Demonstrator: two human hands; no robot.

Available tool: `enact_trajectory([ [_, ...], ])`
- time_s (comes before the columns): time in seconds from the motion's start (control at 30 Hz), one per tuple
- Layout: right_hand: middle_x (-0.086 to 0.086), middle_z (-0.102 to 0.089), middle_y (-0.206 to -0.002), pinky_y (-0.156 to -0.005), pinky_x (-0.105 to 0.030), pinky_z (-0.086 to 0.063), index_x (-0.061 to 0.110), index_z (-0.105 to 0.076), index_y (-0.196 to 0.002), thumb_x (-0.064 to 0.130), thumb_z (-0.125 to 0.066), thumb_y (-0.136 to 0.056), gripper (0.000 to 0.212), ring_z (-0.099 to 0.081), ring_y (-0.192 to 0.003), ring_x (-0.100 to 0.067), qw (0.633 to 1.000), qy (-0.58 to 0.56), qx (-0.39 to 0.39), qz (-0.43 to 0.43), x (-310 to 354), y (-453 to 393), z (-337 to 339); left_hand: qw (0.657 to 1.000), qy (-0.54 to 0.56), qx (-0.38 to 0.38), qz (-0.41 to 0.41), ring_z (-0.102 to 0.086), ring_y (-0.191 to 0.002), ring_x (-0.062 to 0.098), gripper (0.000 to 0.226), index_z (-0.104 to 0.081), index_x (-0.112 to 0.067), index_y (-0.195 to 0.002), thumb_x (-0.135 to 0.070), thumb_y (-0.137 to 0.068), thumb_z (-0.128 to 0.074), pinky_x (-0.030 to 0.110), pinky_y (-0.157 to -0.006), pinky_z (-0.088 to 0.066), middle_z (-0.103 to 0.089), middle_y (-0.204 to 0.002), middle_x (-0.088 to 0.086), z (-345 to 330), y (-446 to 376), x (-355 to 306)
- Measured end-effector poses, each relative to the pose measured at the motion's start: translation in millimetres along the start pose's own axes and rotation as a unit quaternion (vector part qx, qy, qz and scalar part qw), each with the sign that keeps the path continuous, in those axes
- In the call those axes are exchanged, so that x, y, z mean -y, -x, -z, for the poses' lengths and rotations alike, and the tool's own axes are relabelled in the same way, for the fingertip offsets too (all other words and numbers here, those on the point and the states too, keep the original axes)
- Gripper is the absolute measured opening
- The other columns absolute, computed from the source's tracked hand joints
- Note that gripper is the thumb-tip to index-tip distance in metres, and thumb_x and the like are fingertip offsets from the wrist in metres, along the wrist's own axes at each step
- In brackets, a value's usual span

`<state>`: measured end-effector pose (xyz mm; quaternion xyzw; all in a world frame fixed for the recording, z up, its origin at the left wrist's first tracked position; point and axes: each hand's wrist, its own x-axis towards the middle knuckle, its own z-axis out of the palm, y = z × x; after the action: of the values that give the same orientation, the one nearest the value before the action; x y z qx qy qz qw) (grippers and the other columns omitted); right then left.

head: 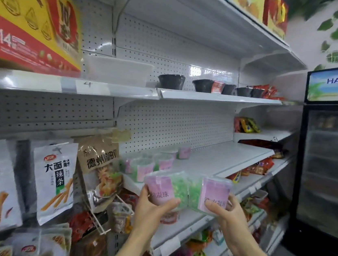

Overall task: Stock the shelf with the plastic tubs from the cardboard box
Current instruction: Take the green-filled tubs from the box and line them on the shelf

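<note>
— Where are the tubs? 
— One in each hand: left hand [155, 206] has its grip clamped on a pink-labelled tub [164, 189], right hand [224, 213] on another [214, 194] — both above the shelf [230, 156] edge. 
— Best approach? 
— Likely set them upright toward eleven o'clock, just beside the stocked tubs [155, 162].

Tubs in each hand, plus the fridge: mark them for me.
tub in left hand [161, 187], head view, on its pink label.
tub in right hand [215, 192], head view, on its pink label.
fridge [329, 168], head view, on its glass door.
</note>
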<state>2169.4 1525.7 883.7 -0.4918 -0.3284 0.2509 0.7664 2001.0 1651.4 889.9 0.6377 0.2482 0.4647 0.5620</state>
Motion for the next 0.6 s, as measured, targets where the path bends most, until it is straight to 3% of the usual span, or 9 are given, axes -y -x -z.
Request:
enact_trajectory([
  [0.07,-0.011,-0.069,-0.113,-0.102,-0.049,-0.045,0.018,-0.052,-0.122,0.048,-0.096,-0.024,0.112,-0.065,-0.106,-0.029,1.0,0.009,0.007,0.006,-1.4,-22.4,0.8,1.0,-0.003,-0.001,-0.004,-0.071,-0.095,0.005,0.072,-0.056,-0.03,-0.122,-0.02,-0.061,-0.094,0.016,-0.073,-0.053,-0.073,-0.111,-0.007,-4.0,-22.6,4.9],
  [0.17,-0.011,-0.067,-0.116,-0.1,-0.046,-0.048,0.019,-0.052,-0.123,0.044,-0.096,-0.032,0.104,-0.065,-0.106,-0.027,1.0,0.01,0.023,0.001,-7.7,-51.2,-0.1,1.0,-0.008,-0.013,0.004,-0.068,-0.106,0.009,0.097,-0.053,-0.028,-0.132,-0.044,-0.047,-0.096,0.034,-0.094,-0.054,-0.071,-0.118,-0.009,-6.6,-45.3,10.1],
  [0.2,-0.011,-0.067,-0.116,-0.1,-0.047,-0.048,0.018,-0.052,-0.123,0.042,-0.095,-0.034,0.102,-0.065,-0.107,-0.028,1.0,0.009,0.028,-0.003,-10.7,-60.1,-1.3,1.0,-0.009,-0.019,0.007,-0.069,-0.105,0.009,0.097,-0.054,-0.027,-0.132,-0.044,-0.046,-0.096,0.037,-0.096,-0.053,-0.072,-0.116,-0.009,-6.6,-51.1,11.6],
  [0.33,-0.012,-0.069,-0.112,-0.098,-0.054,-0.047,0.019,-0.05,-0.124,0.042,-0.095,-0.034,0.103,-0.064,-0.106,-0.034,0.998,0.011,0.054,-0.018,-24.8,-99.7,-8.5,0.998,-0.023,-0.058,0.003,-0.071,-0.095,0.006,0.071,-0.057,-0.029,-0.121,-0.024,-0.061,-0.095,0.029,-0.086,-0.054,-0.074,-0.107,-0.008,-5.6,-70.9,17.7],
  [0.47,-0.017,-0.067,-0.114,-0.079,-0.038,-0.053,0.015,-0.049,-0.126,0.03,-0.091,-0.044,0.094,-0.066,-0.102,-0.032,0.994,-0.014,0.098,-0.037,-38.6,-136.7,-14.8,0.994,-0.036,-0.107,0.002,-0.07,-0.099,0.012,0.075,-0.056,-0.029,-0.124,-0.024,-0.06,-0.095,0.041,-0.095,-0.055,-0.073,-0.108,-0.009,-5.5,-88.4,23.4],
  [0.6,-0.016,-0.066,-0.116,-0.097,-0.043,-0.051,0.012,-0.05,-0.125,0.029,-0.091,-0.045,0.092,-0.064,-0.108,-0.032,0.989,-0.026,0.14,-0.042,-53.4,-178.1,-9.2,0.986,-0.07,-0.15,0.002,-0.07,-0.1,0.014,0.075,-0.057,-0.031,-0.118,-0.029,-0.054,-0.097,0.044,-0.095,-0.055,-0.072,-0.11,-0.006,-19.0,-110.9,29.3],
])
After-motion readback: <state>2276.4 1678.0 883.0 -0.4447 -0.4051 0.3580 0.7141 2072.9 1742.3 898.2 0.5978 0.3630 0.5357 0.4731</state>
